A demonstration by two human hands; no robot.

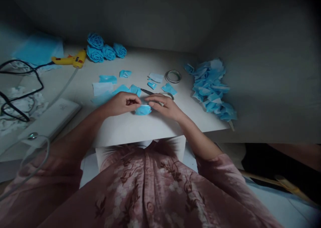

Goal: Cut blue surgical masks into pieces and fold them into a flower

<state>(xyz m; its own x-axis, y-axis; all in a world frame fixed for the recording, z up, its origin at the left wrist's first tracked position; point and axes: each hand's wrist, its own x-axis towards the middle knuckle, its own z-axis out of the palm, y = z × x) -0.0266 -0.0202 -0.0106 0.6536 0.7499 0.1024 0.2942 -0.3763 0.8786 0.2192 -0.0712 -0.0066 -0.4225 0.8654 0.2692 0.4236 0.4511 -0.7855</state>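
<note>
Dim light falls on a white surface (140,124) set against a grey wall, and we sit close to its near edge. Our left hand (122,103) and right hand (165,106) meet at the middle. Each grip is pressed together on an end of a small blue paper piece (143,110), which sits low between them, just above or on the surface. Pinching it from both sides seems to keep the soft paper from curling while the fingertips work its edge.

Scissors (147,91) lie just beyond the right hand with the blade pointing left, seemingly laid down where that hand can reach them at once. A tape ring (173,76) lies a little farther off. Blue scraps (107,79) are scattered across the middle, all within arm's reach of both hands.

A pile (213,87) of cut blue pieces is heaped along the right edge, apart from the scraps, so it looks sorted out of the working space. Three blue roses (102,49) sit together at the far left, well away from our hands. Beside them lies a yellow glue gun (71,60), its nozzle turned toward the roses. Its cord runs off to the left, where a black cable (22,87) loops.
</note>
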